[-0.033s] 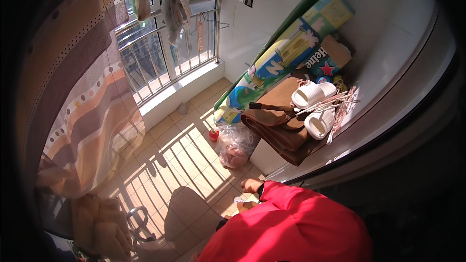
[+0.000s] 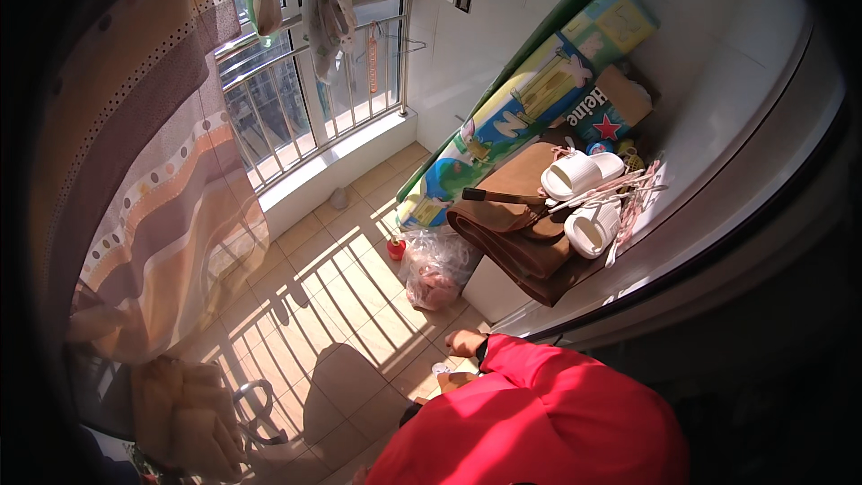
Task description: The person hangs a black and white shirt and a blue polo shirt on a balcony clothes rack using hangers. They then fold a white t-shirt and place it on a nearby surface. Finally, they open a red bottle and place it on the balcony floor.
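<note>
My right hand (image 2: 465, 342) reaches out of a red sleeve with a black cuff (image 2: 485, 353). Its fingers are curled in, and what they hold, if anything, is too small to name. Just below it is my left hand (image 2: 456, 382), partly covered by the red clothing (image 2: 539, 422); its fingers look bent together. Beside the left fingertips shows a small whitish, clear-looking piece (image 2: 440, 369). A pale yellowish patch (image 2: 467, 365) lies between the hands, its kind unclear. Beyond the hands, a clear plastic bag (image 2: 435, 274) with pinkish contents sits on the tiles.
White slippers (image 2: 575, 174) and cords lie on a brown folded cloth or bag (image 2: 512, 242). Behind lean a rolled patterned mat (image 2: 530, 90) and a green carton (image 2: 597, 117). A curtain (image 2: 171, 180) hangs left, above a beige cushioned seat (image 2: 187, 409). A red pot (image 2: 395, 250) stands on the floor.
</note>
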`<state>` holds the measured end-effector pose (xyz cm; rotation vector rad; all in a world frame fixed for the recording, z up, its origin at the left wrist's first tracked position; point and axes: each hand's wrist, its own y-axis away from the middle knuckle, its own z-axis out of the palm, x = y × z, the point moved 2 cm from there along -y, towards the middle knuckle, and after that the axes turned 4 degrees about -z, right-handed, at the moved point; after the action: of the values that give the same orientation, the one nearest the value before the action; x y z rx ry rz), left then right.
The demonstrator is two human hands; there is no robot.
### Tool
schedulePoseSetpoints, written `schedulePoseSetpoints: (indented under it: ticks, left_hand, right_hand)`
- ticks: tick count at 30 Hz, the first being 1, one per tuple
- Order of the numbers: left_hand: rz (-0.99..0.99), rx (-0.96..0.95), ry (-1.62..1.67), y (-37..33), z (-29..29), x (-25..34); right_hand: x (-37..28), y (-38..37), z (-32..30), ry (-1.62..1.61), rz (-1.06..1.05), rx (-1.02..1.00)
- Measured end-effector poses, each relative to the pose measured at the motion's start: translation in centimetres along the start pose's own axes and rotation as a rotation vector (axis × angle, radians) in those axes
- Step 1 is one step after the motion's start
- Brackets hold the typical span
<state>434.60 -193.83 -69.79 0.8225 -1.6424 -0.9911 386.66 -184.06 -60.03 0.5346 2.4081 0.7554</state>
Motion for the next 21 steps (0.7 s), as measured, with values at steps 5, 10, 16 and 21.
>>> schedulePoseSetpoints:
  ticks: [5,10,16,21]
  left_hand:
    - [-0.021,0.022,0.018,0.3,-1.5,-2.6]
    - [-0.032,0.029,0.027,0.7,-2.2,-3.8]
    - [-0.034,0.028,0.034,-0.1,-2.8,-5.2]
    - [-0.020,0.022,0.034,0.8,-2.9,-5.0]
  right_hand:
    - [-0.8,-1.2,1.3,0.011,-0.090,0.013]
    - [-2.0,-1.9,1.4,0.027,-0.059,-0.052]
    - [-2.0,-1.6,1.2,0.044,-0.062,-0.051]
    - [-2.1,-0.6,0.5,0.049,-0.062,-0.049]
